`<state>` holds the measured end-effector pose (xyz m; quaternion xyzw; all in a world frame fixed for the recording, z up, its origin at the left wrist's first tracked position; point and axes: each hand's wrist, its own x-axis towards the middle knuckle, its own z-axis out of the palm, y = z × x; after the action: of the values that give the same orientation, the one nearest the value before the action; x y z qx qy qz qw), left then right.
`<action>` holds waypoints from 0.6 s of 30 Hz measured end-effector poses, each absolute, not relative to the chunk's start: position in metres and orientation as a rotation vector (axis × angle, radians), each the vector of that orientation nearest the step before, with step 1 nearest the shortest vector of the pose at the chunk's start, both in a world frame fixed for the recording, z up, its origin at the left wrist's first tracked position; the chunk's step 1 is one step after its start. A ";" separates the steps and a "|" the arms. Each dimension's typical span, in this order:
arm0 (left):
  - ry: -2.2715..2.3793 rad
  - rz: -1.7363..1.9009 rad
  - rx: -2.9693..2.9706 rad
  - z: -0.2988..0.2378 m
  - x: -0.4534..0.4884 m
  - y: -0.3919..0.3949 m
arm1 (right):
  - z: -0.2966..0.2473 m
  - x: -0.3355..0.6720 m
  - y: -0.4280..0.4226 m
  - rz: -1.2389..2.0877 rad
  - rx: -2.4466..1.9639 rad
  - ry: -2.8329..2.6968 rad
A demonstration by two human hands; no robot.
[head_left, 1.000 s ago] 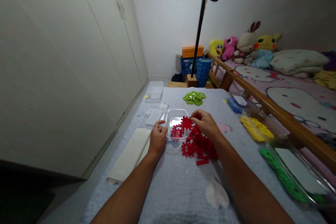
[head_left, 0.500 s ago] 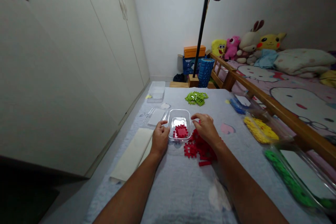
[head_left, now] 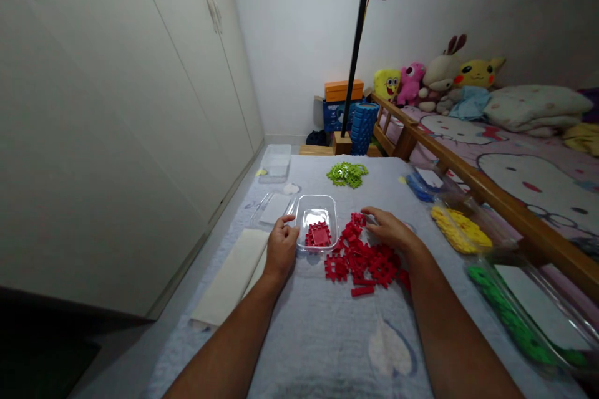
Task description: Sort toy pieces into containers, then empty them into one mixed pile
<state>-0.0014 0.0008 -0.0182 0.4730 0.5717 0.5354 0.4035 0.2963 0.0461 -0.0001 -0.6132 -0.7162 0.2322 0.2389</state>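
Observation:
A clear plastic container (head_left: 316, 199) stands on the cloth in front of me, with red notched plastic building pieces (head_left: 319, 235) lying inside near its front. My left hand (head_left: 282, 243) grips the left side of this container, thumb and fingers at its rim. To the right of it spreads a loose heap of red building pieces (head_left: 358, 255). My right hand (head_left: 390, 229) is over the heap's right edge, thumb and forefinger apart beside a small red piece (head_left: 358, 219). Whether the fingertips touch that piece I cannot tell.
Light green pieces (head_left: 347, 174) lie farther back. Clear boxes with blue (head_left: 418, 188), yellow (head_left: 461, 229) and green pieces (head_left: 510, 312) line the right side by the wooden bed rail (head_left: 449, 162). At left are a folded cream sheet (head_left: 229, 277) and a clear box (head_left: 275, 163).
My right hand has moved right, away from the container's rim and out over the red heap, uncovering more of its pieces. My left hand keeps its place at the container.

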 end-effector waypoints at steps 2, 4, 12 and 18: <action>1.446 1.354 1.195 -0.018 -0.001 0.001 | 0.008 0.287 0.046 0.654 -1.627 -1.983; 1.450 1.353 1.194 -0.018 -0.001 0.001 | 0.018 0.284 0.047 0.659 -1.614 -1.963; 1.441 1.349 1.182 -0.016 -0.001 0.001 | 0.045 0.323 0.027 0.602 -1.706 -1.957; 1.454 1.347 1.151 -0.016 0.000 0.001 | 0.023 0.345 -0.055 0.630 -1.730 -2.138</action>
<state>-0.0002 0.0012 -0.0165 0.4577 0.5779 0.5356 0.4120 0.3448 -0.0545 0.0229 -0.6053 -0.7481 0.2205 0.1594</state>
